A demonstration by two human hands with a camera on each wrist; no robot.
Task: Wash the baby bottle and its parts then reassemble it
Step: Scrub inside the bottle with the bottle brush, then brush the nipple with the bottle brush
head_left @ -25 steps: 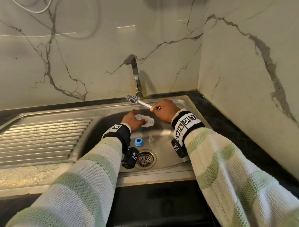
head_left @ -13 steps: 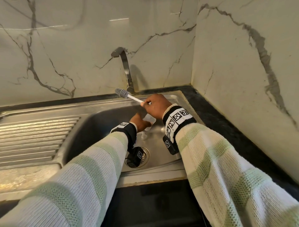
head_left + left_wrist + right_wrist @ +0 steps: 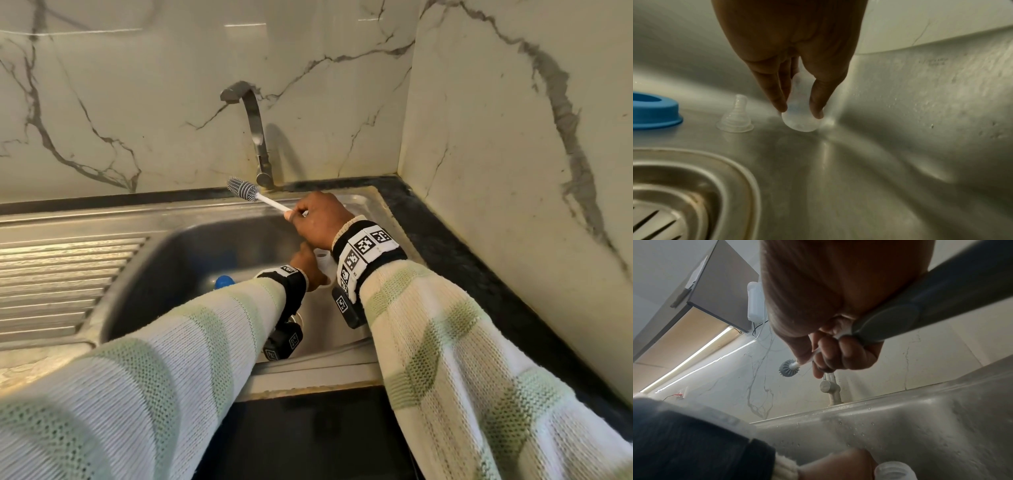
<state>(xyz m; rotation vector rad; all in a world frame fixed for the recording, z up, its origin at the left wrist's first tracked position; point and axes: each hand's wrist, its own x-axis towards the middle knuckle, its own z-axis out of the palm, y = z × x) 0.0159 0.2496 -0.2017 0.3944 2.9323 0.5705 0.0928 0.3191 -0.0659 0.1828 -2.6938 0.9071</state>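
My left hand [image 3: 306, 265] [image 3: 800, 107] grips the clear baby bottle [image 3: 798, 116] low in the sink, its base close to the sink floor; its open threaded neck [image 3: 895, 471] shows in the right wrist view. My right hand [image 3: 320, 221] [image 3: 830, 356] holds the bottle brush [image 3: 260, 197] by its white stem, above the bottle, with the grey bristle head [image 3: 788, 368] pointing toward the tap. A clear silicone nipple [image 3: 735, 115] stands on the sink floor left of the bottle. The blue collar ring [image 3: 653, 112] [image 3: 224, 281] lies further left.
The steel sink [image 3: 191, 246] has a drain strainer [image 3: 663, 203] near its front. A tap [image 3: 255, 126] rises behind the basin against the marble wall. A ribbed draining board [image 3: 61, 281] lies to the left, and a dark counter [image 3: 472, 260] runs along the right.
My left hand has carried the bottle lower and toward the right side of the basin. My right hand keeps the brush raised above it, out of the bottle.
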